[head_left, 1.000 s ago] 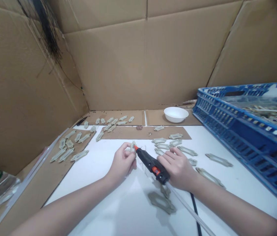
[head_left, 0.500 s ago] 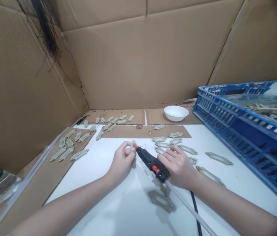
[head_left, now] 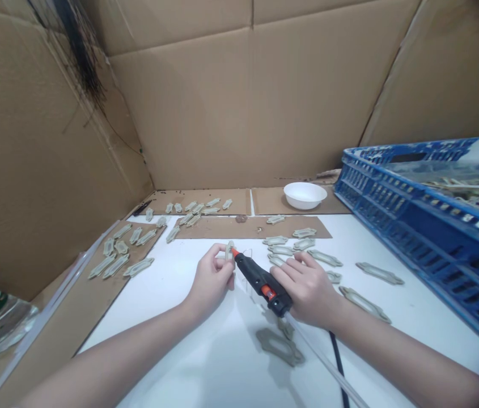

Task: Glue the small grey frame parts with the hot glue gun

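My left hand (head_left: 212, 277) pinches a small pale grey-green frame-shaped piece (head_left: 229, 250) upright over the white table. In my right hand (head_left: 309, 288) is a black hot glue gun (head_left: 260, 279) with an orange nozzle, its tip at the upper part of that piece; I cannot tell whether it touches. A clear glue stick (head_left: 324, 358) trails out of the gun's back end. Similar larger pieces lie right of the gun, among them one long piece (head_left: 364, 304). Another frame piece (head_left: 280, 347) lies below the gun.
A blue plastic crate (head_left: 409, 226) full of pieces stands at the right. A white bowl (head_left: 305, 195) sits at the back. Several frame pieces rest on cardboard strips (head_left: 222, 228) at the back and left. A black cord (head_left: 338, 362) runs toward me. Cardboard walls (head_left: 205, 113) enclose the table.
Almost nothing differs. The glue gun and my right hand have shifted very slightly left; the nozzle stays at the piece in my left hand.
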`<state>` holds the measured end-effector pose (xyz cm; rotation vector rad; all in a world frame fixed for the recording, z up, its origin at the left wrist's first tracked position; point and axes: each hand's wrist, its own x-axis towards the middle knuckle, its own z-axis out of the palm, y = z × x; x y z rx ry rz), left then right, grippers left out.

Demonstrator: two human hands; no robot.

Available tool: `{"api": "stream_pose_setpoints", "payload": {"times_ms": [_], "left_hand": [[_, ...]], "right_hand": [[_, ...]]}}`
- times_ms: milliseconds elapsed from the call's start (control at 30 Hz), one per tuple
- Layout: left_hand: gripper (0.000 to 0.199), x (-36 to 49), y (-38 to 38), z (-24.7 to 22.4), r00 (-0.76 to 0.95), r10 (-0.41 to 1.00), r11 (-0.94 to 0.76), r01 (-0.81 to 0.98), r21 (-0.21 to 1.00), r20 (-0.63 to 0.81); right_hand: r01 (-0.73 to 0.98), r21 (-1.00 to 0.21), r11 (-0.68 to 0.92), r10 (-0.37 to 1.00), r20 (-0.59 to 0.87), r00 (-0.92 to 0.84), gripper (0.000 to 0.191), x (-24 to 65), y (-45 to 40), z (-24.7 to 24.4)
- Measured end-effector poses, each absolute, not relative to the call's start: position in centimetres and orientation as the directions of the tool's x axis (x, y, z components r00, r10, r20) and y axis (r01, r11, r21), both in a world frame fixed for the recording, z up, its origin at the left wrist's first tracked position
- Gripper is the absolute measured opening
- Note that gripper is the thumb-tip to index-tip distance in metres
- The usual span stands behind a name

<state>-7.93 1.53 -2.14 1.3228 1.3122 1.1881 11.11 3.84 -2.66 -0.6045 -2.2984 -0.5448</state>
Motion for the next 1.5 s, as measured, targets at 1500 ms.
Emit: {"api": "stream_pose_setpoints", "payload": {"times_ms": [1500], "left_hand": [[0.012,-8.23,1.16,-1.25,-0.274,0.893,-0.251,0.355,0.901,0.356]], "right_hand": [[0.532,-0.154,0.833,0.458,0.732,-0.505,0.014,11.37,4.27,-3.03]]}}
